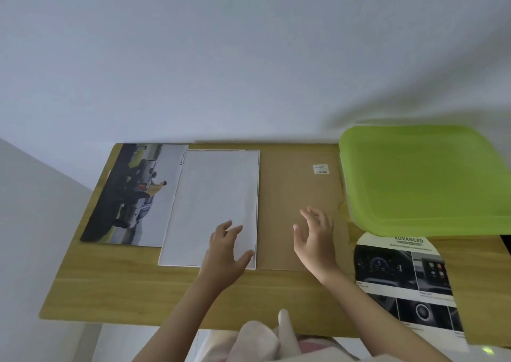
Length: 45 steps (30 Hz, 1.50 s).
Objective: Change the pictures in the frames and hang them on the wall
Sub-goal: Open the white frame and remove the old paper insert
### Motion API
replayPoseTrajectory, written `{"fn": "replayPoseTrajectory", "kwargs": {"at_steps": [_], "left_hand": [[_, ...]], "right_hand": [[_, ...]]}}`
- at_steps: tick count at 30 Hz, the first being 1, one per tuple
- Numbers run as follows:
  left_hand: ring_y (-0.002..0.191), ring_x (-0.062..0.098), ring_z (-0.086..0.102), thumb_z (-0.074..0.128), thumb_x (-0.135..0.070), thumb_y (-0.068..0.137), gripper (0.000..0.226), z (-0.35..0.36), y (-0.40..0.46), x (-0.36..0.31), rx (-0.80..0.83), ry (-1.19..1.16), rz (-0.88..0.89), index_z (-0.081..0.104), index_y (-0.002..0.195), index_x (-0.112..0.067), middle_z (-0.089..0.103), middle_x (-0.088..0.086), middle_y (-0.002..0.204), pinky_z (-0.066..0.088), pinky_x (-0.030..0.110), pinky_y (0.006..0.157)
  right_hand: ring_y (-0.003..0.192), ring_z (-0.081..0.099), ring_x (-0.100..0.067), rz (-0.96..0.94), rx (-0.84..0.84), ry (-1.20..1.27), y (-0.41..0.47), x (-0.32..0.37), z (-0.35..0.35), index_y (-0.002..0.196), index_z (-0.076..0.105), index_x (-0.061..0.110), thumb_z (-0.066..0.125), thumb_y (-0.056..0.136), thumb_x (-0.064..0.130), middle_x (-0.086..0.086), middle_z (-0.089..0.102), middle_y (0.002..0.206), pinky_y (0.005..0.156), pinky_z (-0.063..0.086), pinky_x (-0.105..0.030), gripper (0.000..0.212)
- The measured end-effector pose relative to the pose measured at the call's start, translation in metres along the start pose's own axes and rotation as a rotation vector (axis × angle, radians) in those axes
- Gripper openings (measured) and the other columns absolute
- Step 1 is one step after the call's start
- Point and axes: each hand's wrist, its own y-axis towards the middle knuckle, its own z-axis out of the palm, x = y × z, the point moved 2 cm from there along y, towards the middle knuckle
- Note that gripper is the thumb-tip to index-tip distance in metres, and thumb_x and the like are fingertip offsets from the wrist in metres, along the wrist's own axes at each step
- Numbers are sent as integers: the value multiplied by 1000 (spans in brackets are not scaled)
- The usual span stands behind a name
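left hand (228,247) fingers spread on white frame (213,206) | right hand (315,235) over backing board (298,190)

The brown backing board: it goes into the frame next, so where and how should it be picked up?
The brown backing board lies flat on the table, so probably only its edges can be gripped. The near edge looks freest: come from the person's side below the right hand and pinch it there. The green lid crowds its right edge, the white frame its left.

On my tabletop (110,284): photo (130,195) far left, frame (213,195) overlapping it, backing board (293,190) right of that, lid (420,176) beyond, brochure (401,278) nearer me.
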Motion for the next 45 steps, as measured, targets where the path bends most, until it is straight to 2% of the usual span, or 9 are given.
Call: {"fn": "replayPoseTrajectory", "kwargs": {"at_steps": [9, 14, 23, 28, 32, 34, 37, 42, 45], "left_hand": [[131, 25, 25, 72, -48, 72, 82, -75, -1, 92, -66, 95, -241, 34, 141, -25, 27, 3, 143, 37, 43, 103], [126, 20, 31, 76, -53, 64, 97, -85, 11, 122, 87, 129, -190, 26, 144, -32, 28, -3, 138, 41, 40, 102], [121, 17, 32, 78, -49, 64, 97, -84, 23, 138, 128, 140, -156, 29, 144, -26, 26, -5, 132, 40, 42, 107], [118, 17, 33, 79, -47, 63, 95, -84, 26, 140, 126, 136, -144, 32, 143, -26, 27, -4, 130, 44, 41, 103], [118, 17, 33, 79, -46, 64, 95, -84, 25, 140, 120, 128, -134, 32, 143, -25, 27, -4, 130, 45, 37, 101], [118, 17, 33, 79, -46, 64, 95, -84, 25, 140, 117, 130, -131, 32, 143, -25, 27, -4, 130, 45, 37, 102], [119, 17, 32, 79, -47, 64, 95, -85, 24, 138, 117, 133, -129, 31, 143, -25, 26, -4, 131, 44, 38, 103], [122, 17, 31, 77, -48, 65, 96, -85, 22, 137, 122, 100, -141, 27, 144, -25, 26, -4, 133, 43, 38, 103], [126, 19, 31, 74, -44, 71, 91, -88, 20, 136, 90, 35, -146, 26, 145, -21, 28, -2, 138, 39, 38, 105]], "right_hand": [[114, 42, -33, 26, 174, -44, 71, 75, 49, 128, 53, 9, 61, 86, 24, -13, 52, 118, 95, 42, -44, 45], [117, 35, -32, 82, 283, -203, 118, 97, 73, 135, 43, 18, 58, 86, 39, -12, 40, 121, 94, 41, -42, 56], [120, 31, -33, 154, 394, -482, 159, 99, 97, 133, 36, 21, 59, 71, 67, -13, 34, 127, 98, 34, -43, 80], [122, 29, -32, 158, 385, -446, 157, 102, 95, 132, 40, 21, 63, 72, 62, -12, 31, 128, 101, 31, -42, 76], [117, 32, -29, 87, 373, -401, 151, 107, 92, 120, 48, 19, 68, 73, 54, -7, 36, 123, 96, 33, -38, 62], [111, 43, -25, 69, 345, -271, 144, 109, 91, 120, 48, 21, 69, 75, 44, -2, 44, 116, 91, 40, -38, 55], [83, 59, -20, 132, 330, 85, 131, 112, 85, 129, 45, 23, 63, 83, 20, 6, 56, 94, 75, 52, -39, 49], [69, 54, -14, 157, 255, 291, 121, 119, 77, 141, 38, 26, 51, 90, 4, -2, 58, 93, 57, 43, -11, 57], [68, 56, -5, 175, 218, 413, 122, 130, 67, 138, 43, 28, 50, 87, 1, 2, 62, 91, 57, 42, -8, 58]]}}
